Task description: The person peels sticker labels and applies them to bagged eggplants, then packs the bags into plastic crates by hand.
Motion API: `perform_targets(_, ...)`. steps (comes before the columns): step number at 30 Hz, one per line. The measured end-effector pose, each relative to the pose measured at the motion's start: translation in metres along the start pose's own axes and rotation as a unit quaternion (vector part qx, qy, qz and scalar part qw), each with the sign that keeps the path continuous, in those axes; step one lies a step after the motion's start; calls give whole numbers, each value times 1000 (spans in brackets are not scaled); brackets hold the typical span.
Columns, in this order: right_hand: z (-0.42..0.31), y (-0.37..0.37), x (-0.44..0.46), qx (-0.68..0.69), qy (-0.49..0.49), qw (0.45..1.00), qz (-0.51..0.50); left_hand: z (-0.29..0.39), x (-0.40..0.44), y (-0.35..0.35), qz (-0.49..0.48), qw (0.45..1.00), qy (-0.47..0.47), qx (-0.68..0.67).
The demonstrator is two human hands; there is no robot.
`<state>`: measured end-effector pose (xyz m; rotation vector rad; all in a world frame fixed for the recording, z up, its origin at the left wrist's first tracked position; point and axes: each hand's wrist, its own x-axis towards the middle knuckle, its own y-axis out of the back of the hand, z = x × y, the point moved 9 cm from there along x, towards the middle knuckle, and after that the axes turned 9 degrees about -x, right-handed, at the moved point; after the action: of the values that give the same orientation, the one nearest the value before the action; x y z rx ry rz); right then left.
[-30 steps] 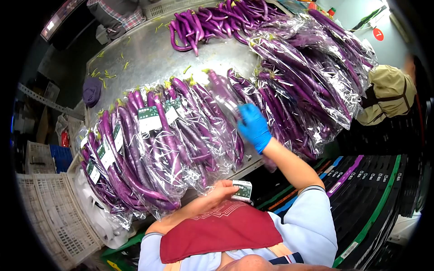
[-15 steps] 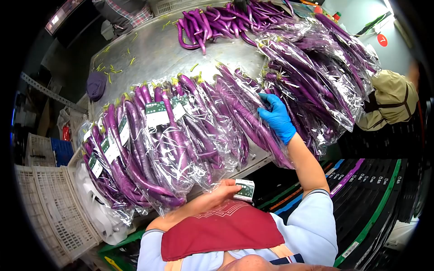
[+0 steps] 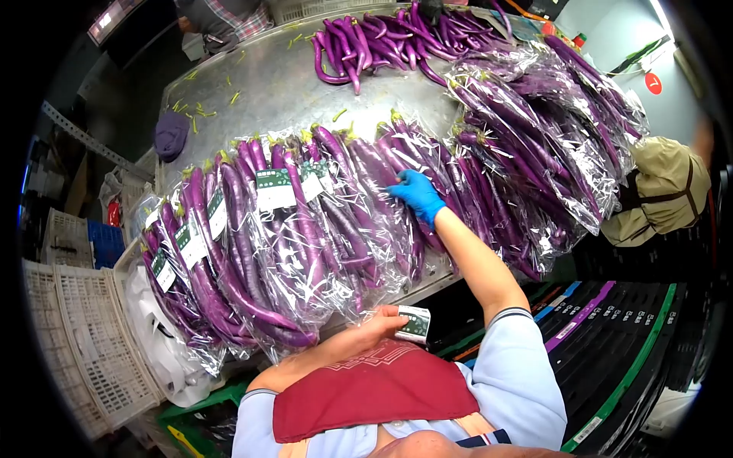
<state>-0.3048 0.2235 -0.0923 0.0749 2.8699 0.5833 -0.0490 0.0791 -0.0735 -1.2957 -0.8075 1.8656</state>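
Observation:
My right hand, in a blue glove, is over the right part of the front row. Its fingers are bent closed on the clear plastic of a bag of eggplants. Low in front of my apron, my bare left hand grips a small stack of green-and-white labels. Left of the glove, several bags of long purple eggplants lie side by side, stems pointing away from me. Some carry a green-and-white label.
More bagged eggplants are heaped at the right. Loose eggplants lie at the back of the metal table, near a dark-gloved hand of another person. A purple cap rests at the left edge. Crates stand at lower left.
My gloved right hand has moved left and slightly down, and the bag beneath it has shifted left toward the row. My left hand keeps its hold on the labels. The view has shifted slightly.

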Motion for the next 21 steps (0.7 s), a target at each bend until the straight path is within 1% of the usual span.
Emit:
perform_targets(2,0,18,-3,-36,0,999,28,1,-2,-2,-14,999,-5,-32)
perform_targets(3,0,20,-2,-43,14,999,2,-1,-2,-3,-12,999,-2,-36)
perform_targets(4,-5,24,-5,-51,50,997,19,-1,-2,-3,-10,999,1,-37)
perform_targets(6,0,21,-8,-4,21,1000,8,0,0,-1,-9,1000,-3,-22)
perform_targets(8,-27,21,-27,73,34,997,-11,-3,5,5,-9,1000,-13,6)
perform_targets(10,-51,28,-39,149,31,988,-29,-3,3,3,-14,1000,-15,2)
perform_targets(12,-77,44,-47,235,57,970,-10,-1,0,-2,-21,1000,-11,-14)
perform_targets(13,-95,52,-52,237,84,968,-7,-1,-1,-2,-17,1000,-6,-13)
perform_targets(14,-111,61,-58,216,125,968,20,-1,-1,-2,-13,1000,-1,-11)
perform_targets(15,-128,66,-64,113,153,980,57,-1,-1,-3,-10,1000,4,-9)
perform_targets(16,-148,68,-73,8,178,979,95,0,-3,-6,-8,1000,7,-4)
perform_targets(17,-169,61,-80,-58,179,979,80,1,-5,-8,-5,1000,11,1)
perform_targets(18,-183,54,-81,-175,253,944,117,2,-5,-10,-3,1000,15,6)
perform_targets(19,-186,42,-75,-279,271,911,142,2,-5,-10,-4,1000,11,7)
perform_targets(20,-185,26,-69,-378,284,866,164,1,-4,-11,-4,1000,7,7)
perform_targets(21,-165,-1,-55,-394,286,865,124,-1,-4,-12,-5,1000,4,8)
